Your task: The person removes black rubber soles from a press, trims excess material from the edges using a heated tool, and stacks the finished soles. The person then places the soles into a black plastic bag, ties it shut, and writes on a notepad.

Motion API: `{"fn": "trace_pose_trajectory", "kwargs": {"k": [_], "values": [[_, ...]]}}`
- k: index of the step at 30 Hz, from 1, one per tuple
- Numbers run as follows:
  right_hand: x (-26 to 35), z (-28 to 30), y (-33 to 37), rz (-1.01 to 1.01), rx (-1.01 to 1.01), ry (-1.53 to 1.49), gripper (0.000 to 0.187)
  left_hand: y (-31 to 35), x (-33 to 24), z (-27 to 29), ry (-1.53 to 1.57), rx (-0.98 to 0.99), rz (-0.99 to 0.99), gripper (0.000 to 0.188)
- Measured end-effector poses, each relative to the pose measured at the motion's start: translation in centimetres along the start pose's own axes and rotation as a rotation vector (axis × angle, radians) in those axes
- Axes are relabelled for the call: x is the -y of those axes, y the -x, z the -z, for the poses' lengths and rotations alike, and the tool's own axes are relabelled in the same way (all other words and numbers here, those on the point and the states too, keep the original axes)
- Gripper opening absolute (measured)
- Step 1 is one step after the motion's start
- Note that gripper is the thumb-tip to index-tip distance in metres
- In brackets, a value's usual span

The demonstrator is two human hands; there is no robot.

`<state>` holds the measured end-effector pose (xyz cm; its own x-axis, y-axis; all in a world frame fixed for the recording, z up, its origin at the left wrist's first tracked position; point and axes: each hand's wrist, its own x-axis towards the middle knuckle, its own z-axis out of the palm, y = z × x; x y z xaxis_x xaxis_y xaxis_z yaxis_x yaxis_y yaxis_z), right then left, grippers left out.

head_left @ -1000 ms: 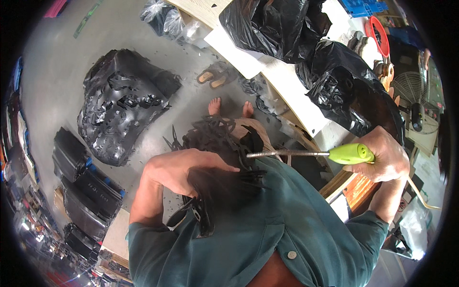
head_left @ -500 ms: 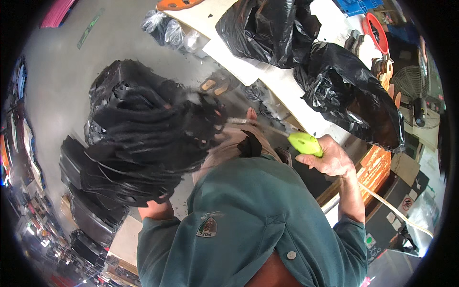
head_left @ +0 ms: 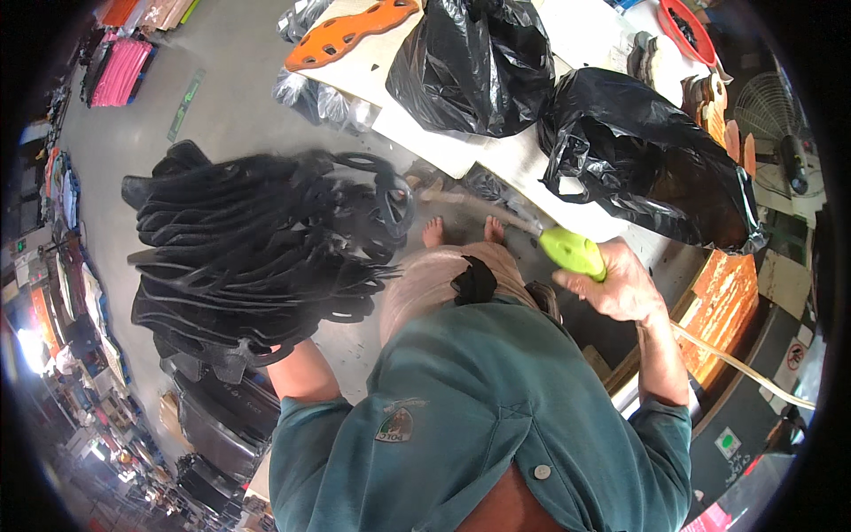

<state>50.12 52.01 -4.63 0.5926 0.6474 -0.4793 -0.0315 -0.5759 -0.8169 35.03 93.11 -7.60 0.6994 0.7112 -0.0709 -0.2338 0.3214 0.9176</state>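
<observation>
Grips the green handle [head_left: 574, 253] in the right hand [head_left: 622, 282], with fingers wrapped round, likely to steady the shaft [head_left: 521, 222]. Supports black pieces [head_left: 253, 253] well left of those fingers, apparently from beneath against sagging; cannot tell the hidden left fingers' grip.

Matt strips [head_left: 257, 239], smooth plastic handle [head_left: 574, 252], glossy bags [head_left: 474, 75]

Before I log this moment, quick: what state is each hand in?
Left hand: mostly hidden by the black cut-out strips; grip cannot be told.
Right hand: closed on the lime-green-handled tool.
</observation>
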Motion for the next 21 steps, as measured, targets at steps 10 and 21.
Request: {"fn": "trace_pose_trajectory", "kwargs": {"k": [10, 21], "values": [[0.0, 0.2, 1.2, 0.266, 0.189, -0.042, 0.034, -0.1, -0.4, -1.0, 0.001, 0.008, -0.022, 0.062], [0.3, 0.0, 0.8, 0.28, 0.131, -0.021, 0.035, 0.6, 0.2, -0.7, 0.013, 0.001, -0.008, 0.064]]}}
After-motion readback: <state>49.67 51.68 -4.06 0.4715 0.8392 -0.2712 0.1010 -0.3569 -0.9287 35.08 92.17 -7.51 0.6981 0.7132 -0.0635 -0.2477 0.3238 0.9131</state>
